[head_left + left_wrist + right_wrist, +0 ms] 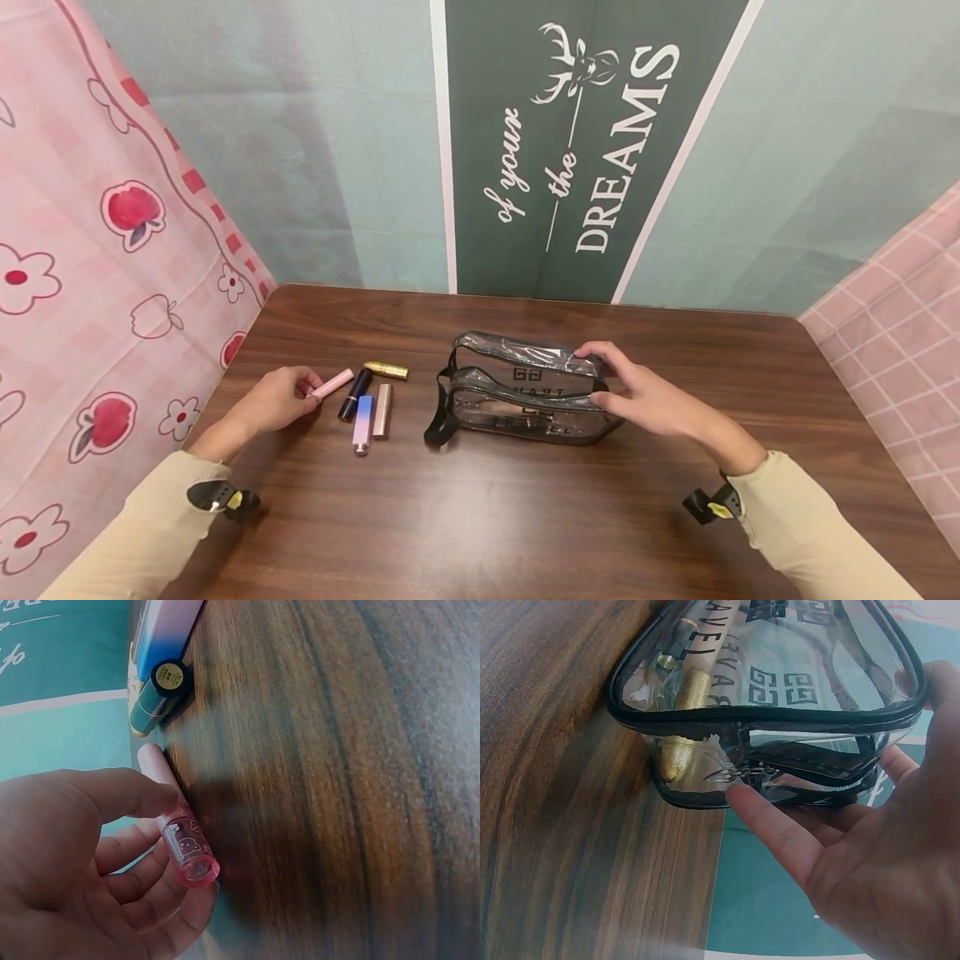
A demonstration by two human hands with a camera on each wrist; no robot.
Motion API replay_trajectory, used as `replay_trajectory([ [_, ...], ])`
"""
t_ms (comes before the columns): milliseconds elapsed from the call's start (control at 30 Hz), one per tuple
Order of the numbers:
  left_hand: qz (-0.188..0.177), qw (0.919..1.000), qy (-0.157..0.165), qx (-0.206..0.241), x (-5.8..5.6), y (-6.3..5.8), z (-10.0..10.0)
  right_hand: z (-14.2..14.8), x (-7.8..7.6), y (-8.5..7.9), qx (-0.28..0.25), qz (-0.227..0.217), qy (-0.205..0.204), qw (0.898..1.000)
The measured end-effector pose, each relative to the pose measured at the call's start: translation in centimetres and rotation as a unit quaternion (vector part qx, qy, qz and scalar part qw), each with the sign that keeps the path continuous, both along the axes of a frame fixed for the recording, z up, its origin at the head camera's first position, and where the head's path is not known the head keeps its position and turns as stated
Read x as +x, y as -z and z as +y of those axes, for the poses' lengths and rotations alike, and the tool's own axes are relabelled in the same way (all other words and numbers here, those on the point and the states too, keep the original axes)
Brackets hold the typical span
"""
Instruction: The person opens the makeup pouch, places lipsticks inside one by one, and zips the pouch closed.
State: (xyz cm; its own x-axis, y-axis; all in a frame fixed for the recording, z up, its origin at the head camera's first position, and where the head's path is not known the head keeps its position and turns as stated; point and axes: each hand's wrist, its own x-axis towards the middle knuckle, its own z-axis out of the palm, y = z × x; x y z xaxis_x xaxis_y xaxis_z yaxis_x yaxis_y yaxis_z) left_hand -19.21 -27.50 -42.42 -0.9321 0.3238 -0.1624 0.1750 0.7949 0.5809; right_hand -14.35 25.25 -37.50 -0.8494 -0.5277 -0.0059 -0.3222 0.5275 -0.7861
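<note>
At the left of the table, my left hand (281, 398) pinches a pink lip gloss tube (332, 385) between thumb and fingers. In the left wrist view the clear pink end of the lip gloss (187, 847), printed with a small bear, points toward the camera. My right hand (648, 396) grips the right end of a clear, black-trimmed toiletry bag (555, 358), thumb on the near side and fingers over the far top edge. A fingertip touches the bag near its zipper pull (721, 776). Inside the bag lies a gold tube (682, 735).
Right of my left hand lie a black lipstick (354, 396), a gold lipstick (386, 369), a blue-to-pink tube (362, 425) and a rose-gold tube (382, 412). The bag's black strap (441, 421) hangs at its left end. Curtains and a printed backdrop (360, 167) surround the wooden table (465, 533).
</note>
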Motion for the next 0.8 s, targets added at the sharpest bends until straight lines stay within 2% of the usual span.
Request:
replay_trajectory([
  [400,-0.001,0.9999,0.011,-0.012,-0.09,0.15,-0.06,-0.15,0.4,0.07,0.007,0.004,0.005,1.0],
  [800,0.007,0.9996,0.024,-0.017,-0.68,-0.42,-0.54,-0.21,0.54,0.34,0.006,0.005,0.006,1.0],
])
